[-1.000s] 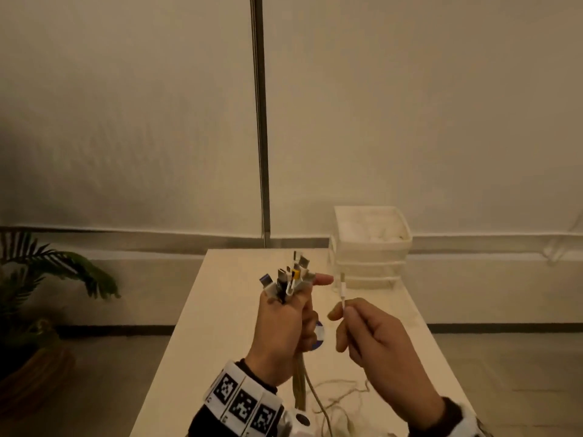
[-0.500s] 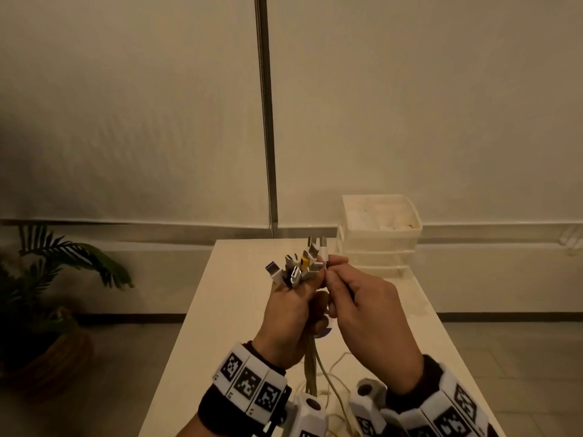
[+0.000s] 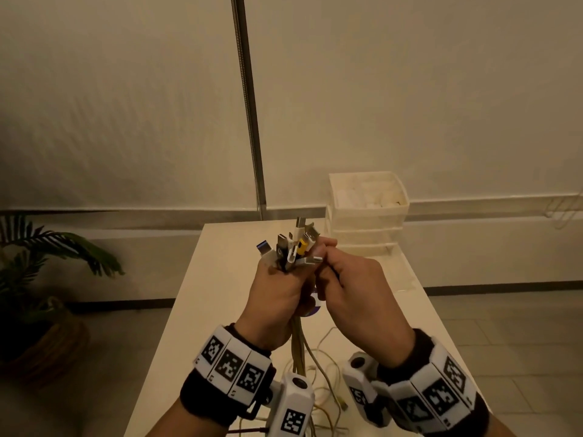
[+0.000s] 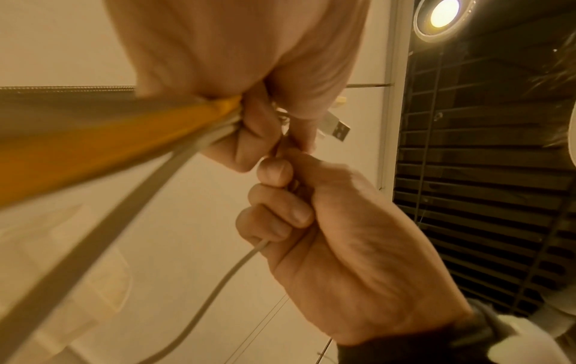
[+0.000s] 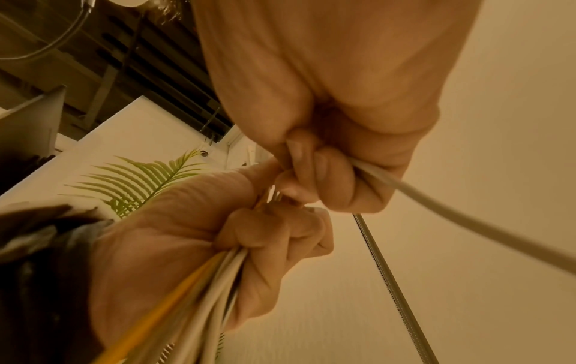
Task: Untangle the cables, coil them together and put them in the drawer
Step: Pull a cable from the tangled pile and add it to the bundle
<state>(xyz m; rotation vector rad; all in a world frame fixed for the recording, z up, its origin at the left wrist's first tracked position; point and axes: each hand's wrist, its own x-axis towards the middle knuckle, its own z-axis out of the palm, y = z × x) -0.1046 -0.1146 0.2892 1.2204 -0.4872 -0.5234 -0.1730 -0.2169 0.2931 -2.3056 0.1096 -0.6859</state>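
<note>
My left hand is held up over the table and grips a bundle of cables. Their plugs fan out above its fist, one of them yellow. The right hand is pressed against the left one, and its curled fingers hold a single white cable at the bundle's top. In the right wrist view that white cable runs out of the right fist, and the left hand clasps yellow and white strands. The slack cable ends lie looped on the table.
A white plastic drawer unit stands at the far right corner of the white table. A potted palm stands on the floor at the left. A metal pole runs up the wall behind.
My right hand has moved left with the single white cable and now touches the left fist at the plug cluster. Both hands sit a little higher in view.
</note>
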